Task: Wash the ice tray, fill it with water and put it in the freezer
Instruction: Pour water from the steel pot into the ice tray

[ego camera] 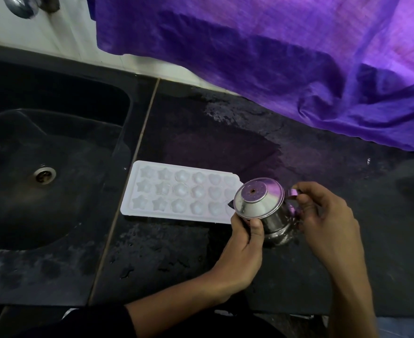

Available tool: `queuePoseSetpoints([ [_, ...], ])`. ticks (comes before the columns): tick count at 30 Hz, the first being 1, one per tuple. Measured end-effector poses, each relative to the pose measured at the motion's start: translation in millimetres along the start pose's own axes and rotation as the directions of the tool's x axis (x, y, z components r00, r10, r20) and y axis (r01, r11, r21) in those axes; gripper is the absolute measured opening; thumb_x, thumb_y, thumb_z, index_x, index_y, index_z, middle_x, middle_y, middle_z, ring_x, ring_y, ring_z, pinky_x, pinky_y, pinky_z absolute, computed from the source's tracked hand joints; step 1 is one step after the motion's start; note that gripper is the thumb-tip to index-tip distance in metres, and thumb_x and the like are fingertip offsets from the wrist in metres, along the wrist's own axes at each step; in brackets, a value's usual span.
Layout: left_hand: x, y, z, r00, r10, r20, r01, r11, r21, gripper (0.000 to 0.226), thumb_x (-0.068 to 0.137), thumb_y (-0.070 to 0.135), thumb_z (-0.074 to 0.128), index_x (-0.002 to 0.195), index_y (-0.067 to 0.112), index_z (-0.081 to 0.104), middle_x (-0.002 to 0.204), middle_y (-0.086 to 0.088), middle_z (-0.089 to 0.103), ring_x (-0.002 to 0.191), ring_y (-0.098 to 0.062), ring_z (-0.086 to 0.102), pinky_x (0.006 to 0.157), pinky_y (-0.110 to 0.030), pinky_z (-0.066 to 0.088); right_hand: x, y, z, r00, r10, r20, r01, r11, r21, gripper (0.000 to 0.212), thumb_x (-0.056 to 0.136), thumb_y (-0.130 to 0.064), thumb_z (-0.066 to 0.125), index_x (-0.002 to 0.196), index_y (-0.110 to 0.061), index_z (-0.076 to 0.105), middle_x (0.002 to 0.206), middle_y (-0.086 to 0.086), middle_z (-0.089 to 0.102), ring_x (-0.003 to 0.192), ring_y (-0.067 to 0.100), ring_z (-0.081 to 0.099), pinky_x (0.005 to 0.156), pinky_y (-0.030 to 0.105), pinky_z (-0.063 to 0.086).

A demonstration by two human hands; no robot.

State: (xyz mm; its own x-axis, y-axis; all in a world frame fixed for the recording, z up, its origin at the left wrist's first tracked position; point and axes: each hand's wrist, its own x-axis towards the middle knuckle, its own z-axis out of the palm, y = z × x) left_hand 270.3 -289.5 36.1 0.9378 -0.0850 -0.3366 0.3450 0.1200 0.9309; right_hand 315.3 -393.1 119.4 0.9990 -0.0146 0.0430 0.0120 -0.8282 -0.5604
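Nearest, both forearms reach up from the lower edge, a dark sleeve (98, 320) covering the left one near the elbow. Just beyond them the left hand (243, 245) wraps its fingers round the near side of a small steel kettle (262, 206), thumb lying up the body under the lid's rim. The right hand (325, 215) curls round the kettle's handle, on the far side from the left hand, forefinger and thumb pinching the top of the handle. The kettle is tilted toward the left hand's side, its lid facing up and its lower part close to the wet dark counter (201, 252) between the hands. Directly past the left hand's fingertips lies the white ice tray (176, 191), flat on the counter, its star, flower and heart cups facing up; the kettle's rim overlaps the tray's end nearest the hands. Whether the cups hold water is hard to judge. Further to the left of the left hand sits the black sink (42, 179) with its metal drain. Beyond both hands a purple cloth (274, 57) hangs over the counter's far edge.
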Motion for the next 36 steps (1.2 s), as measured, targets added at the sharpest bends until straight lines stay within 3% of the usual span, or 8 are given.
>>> queuePoseSetpoints([
  [3, -1, 1, 0, 1.0, -0.01, -0.003, 0.01, 1.0, -0.001, 0.045, 0.097, 0.045, 0.022, 0.138, 0.024, 0.023, 0.112, 0.034, 0.039, 0.09, 0.03, 0.036, 0.072, 0.006, 0.03, 0, 1, 0, 1.0, -0.008, 0.0, 0.008, 1.0, 0.001, 0.026, 0.093, -0.02, 0.053, 0.079, -0.042, 0.053, 0.071, -0.02, 0.059, 0.07, 0.018, 0.062, 0.069, 0.033, 0.041],
  [10, -1, 3, 0, 1.0, -0.019, 0.013, 0.02, 0.999, -0.026, 0.048, 0.098, 0.043, 0.022, 0.143, 0.026, 0.017, 0.132, 0.025, 0.034, 0.098, 0.03, 0.028, 0.078, 0.005, 0.025, 0, 3, -2, 1.0, -0.021, 0.001, 0.021, 1.0, 0.004, 0.021, 0.093, -0.019, 0.053, 0.083, -0.038, 0.055, 0.072, -0.021, 0.058, 0.07, 0.014, 0.056, 0.068, 0.03, 0.035],
  [14, -2, 1, 1, 1.0, -0.014, 0.0, 0.014, 1.0, -0.015, 0.048, 0.098, 0.044, 0.022, 0.142, 0.024, 0.02, 0.135, 0.02, 0.038, 0.109, 0.014, 0.037, 0.08, 0.002, 0.027, 0, 5, -1, 1.0, -0.03, 0.004, 0.03, 1.0, -0.003, 0.02, 0.093, -0.02, 0.053, 0.084, -0.038, 0.056, 0.074, -0.019, 0.059, 0.072, 0.015, 0.057, 0.068, 0.03, 0.035],
  [18, -1, 0, 2, 1.0, -0.01, -0.005, 0.01, 1.0, -0.002, 0.047, 0.098, 0.044, 0.023, 0.141, 0.023, 0.022, 0.135, 0.018, 0.04, 0.11, 0.011, 0.038, 0.075, 0.006, 0.028, 1, 6, -2, 0.999, -0.036, -0.004, 0.036, 0.999, -0.002, 0.02, 0.093, -0.02, 0.053, 0.084, -0.038, 0.057, 0.073, -0.022, 0.059, 0.071, 0.013, 0.057, 0.068, 0.03, 0.036],
  [22, -1, -1, 2, 1.0, -0.005, 0.002, 0.005, 1.0, 0.001, 0.048, 0.097, 0.046, 0.023, 0.141, 0.025, 0.022, 0.132, 0.021, 0.041, 0.1, 0.025, 0.035, 0.075, 0.007, 0.029, 0, 7, -3, 0.999, -0.034, -0.012, 0.034, 0.999, 0.002, 0.021, 0.092, -0.019, 0.053, 0.082, -0.037, 0.056, 0.073, -0.019, 0.06, 0.069, 0.012, 0.058, 0.067, 0.031, 0.035],
  [26, -1, -2, 3, 1.0, 0.012, -0.013, -0.012, 1.0, -0.005, 0.048, 0.097, 0.045, 0.024, 0.141, 0.025, 0.021, 0.132, 0.021, 0.042, 0.098, 0.029, 0.033, 0.076, 0.008, 0.029, 0, 8, -2, 0.999, -0.032, -0.019, 0.032, 0.999, 0.018, 0.026, 0.092, -0.02, 0.053, 0.075, -0.04, 0.054, 0.072, -0.015, 0.063, 0.07, 0.019, 0.064, 0.071, 0.038, 0.048],
  [30, 0, 0, 2, 0.999, 0.037, -0.025, -0.038, 0.999, -0.014, 0.046, 0.096, 0.045, 0.025, 0.139, 0.03, 0.021, 0.117, 0.037, 0.039, 0.091, 0.037, 0.034, 0.076, 0.008, 0.028, 2, 10, -1, 0.999, -0.039, -0.035, 0.041, 0.998, 0.054, 0.024, 0.092, -0.018, 0.052, 0.078, -0.038, 0.056, 0.073, -0.013, 0.065, 0.07, 0.016, 0.064, 0.071, 0.043, 0.052],
  [36, -1, 2, 2, 0.993, 0.091, -0.069, -0.092, 0.996, -0.016, 0.05, 0.093, 0.048, 0.026, 0.14, 0.033, 0.019, 0.112, 0.046, 0.033, 0.091, 0.04, 0.033, 0.077, 0.009, 0.027, 3, 14, 2, 0.999, -0.033, -0.019, 0.036, 0.988, 0.153, 0.026, 0.094, -0.019, 0.05, 0.084, -0.042, 0.058, 0.079, -0.017, 0.065, 0.071, 0.016, 0.066, 0.071, 0.048, 0.055],
])
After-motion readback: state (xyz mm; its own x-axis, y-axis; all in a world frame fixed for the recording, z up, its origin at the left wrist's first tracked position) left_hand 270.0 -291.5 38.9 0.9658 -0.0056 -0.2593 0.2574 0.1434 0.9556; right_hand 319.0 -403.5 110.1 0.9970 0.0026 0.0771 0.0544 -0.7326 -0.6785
